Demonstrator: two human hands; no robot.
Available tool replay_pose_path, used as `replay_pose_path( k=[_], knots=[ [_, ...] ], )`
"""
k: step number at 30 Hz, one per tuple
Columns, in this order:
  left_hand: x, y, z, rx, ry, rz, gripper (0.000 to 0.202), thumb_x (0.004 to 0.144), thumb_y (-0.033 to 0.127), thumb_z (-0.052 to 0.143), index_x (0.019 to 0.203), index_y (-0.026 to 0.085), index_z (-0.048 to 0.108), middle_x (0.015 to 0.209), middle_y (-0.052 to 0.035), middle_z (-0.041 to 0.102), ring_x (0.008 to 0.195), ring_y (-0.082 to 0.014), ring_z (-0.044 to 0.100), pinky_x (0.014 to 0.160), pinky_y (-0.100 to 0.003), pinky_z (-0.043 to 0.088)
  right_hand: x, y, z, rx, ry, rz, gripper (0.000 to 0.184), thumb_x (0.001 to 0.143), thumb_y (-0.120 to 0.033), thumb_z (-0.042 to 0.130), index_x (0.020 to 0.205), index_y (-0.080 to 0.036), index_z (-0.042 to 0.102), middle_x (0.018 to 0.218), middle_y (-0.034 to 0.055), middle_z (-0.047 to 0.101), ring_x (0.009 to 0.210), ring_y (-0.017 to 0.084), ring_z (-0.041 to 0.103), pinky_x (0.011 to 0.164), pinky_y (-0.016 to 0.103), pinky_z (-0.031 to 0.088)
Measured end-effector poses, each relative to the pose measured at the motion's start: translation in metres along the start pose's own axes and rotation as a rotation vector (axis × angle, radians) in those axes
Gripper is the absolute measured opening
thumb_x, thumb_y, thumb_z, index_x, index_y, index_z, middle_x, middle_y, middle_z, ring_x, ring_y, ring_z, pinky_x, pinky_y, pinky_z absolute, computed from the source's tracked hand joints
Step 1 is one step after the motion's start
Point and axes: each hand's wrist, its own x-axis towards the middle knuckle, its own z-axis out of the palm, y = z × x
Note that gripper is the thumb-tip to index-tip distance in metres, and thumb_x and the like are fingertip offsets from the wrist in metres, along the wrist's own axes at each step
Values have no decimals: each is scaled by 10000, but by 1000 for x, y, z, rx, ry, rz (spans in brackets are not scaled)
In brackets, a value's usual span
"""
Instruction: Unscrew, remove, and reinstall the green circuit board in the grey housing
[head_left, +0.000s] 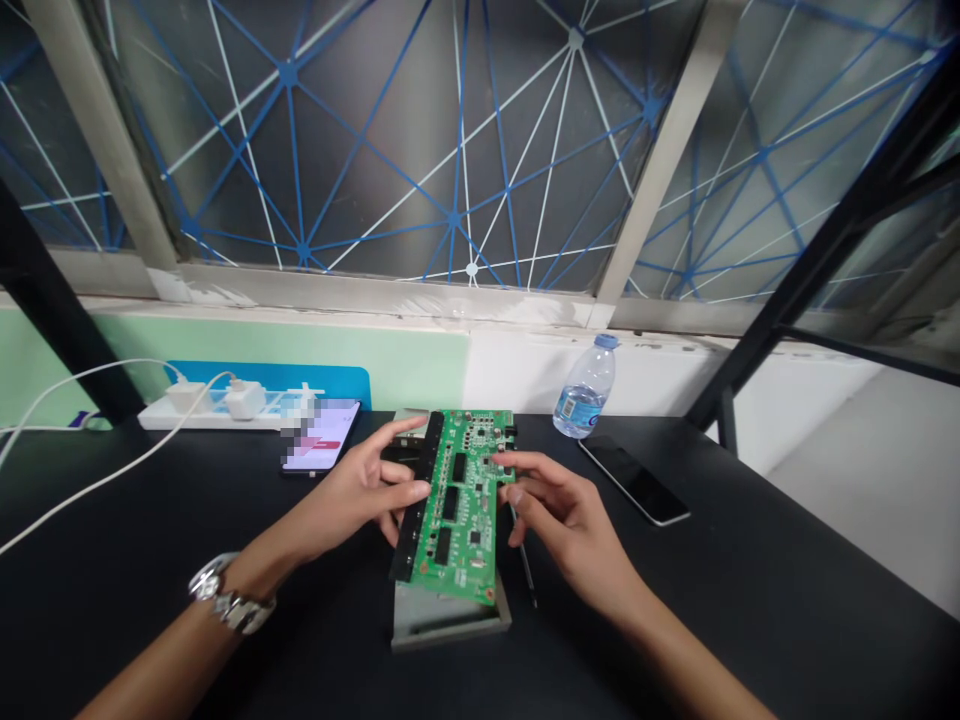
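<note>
A green circuit board (457,505) with black chips is tilted above a grey metal case tray (450,622), and a black connector strip runs along its left edge. My left hand (367,490) grips that edge, with fingers spread over the strip. My right hand (555,510) holds the board's right edge, its fingertips on the green surface. A thin dark screwdriver (526,572) lies on the tabletop just below my right hand, its upper end hidden by my fingers. A metal wristwatch (229,595) sits on my left wrist.
A black table (750,600) carries a water bottle (585,390), a dark phone (634,480), a lit phone (319,435), and a white power strip (217,412) with white chargers (246,400) and cables. A wall and a blue-patterned window stand behind.
</note>
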Motion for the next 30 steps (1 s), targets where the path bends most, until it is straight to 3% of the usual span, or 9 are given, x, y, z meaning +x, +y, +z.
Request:
replay_pose_path(
  k=[3,6,9,12,18,26,30],
  knots=[
    [2,-5,1,-13,26,-30,925,813,321,736,1518,301,138,693,41,624,558,-133,628,516,-237,537,-5,3,4,-12,13,-63,355,915,-290,597,1267,-263,552,927,41,604,712,132,595,550,243,550],
    [4,-13,1,-31,8,-62,823,822,327,723,1484,270,239,973,-73,681,738,-187,685,599,-287,572,-10,7,10,-20,46,-148,562,912,-241,598,1417,-347,375,1145,77,553,800,153,638,572,259,575],
    [5,-19,5,-61,-32,-41,685,860,329,680,1440,254,322,1206,-139,623,880,-222,681,677,-328,581,-16,9,17,-41,-4,-216,661,903,-172,593,1459,-362,290,1220,97,550,852,172,681,655,295,593],
    [5,-24,12,-106,-54,-1,644,890,297,641,1442,278,310,1282,-136,583,918,-213,661,713,-332,566,-20,8,22,-99,-100,-279,654,869,-105,597,1434,-335,361,1266,110,558,924,192,687,656,275,583],
    [5,-34,21,-127,-1,48,632,863,203,640,1417,290,350,1231,-106,585,974,-218,621,735,-314,531,-19,4,23,-189,-165,-410,602,826,-49,586,1372,-288,504,1315,110,529,909,168,667,603,240,579],
    [5,-20,29,-129,43,4,566,874,327,643,1366,275,367,1227,-126,583,980,-256,636,734,-364,540,-16,3,21,-197,-60,-403,495,845,-85,625,1283,-312,583,1247,78,574,834,152,654,584,248,573],
    [5,-19,30,-133,37,10,569,881,333,639,1362,271,342,1265,-147,572,1006,-273,640,748,-384,542,-16,6,21,-196,-68,-403,521,838,-77,637,1286,-335,572,1221,68,567,836,148,645,581,239,564]
  ],
)
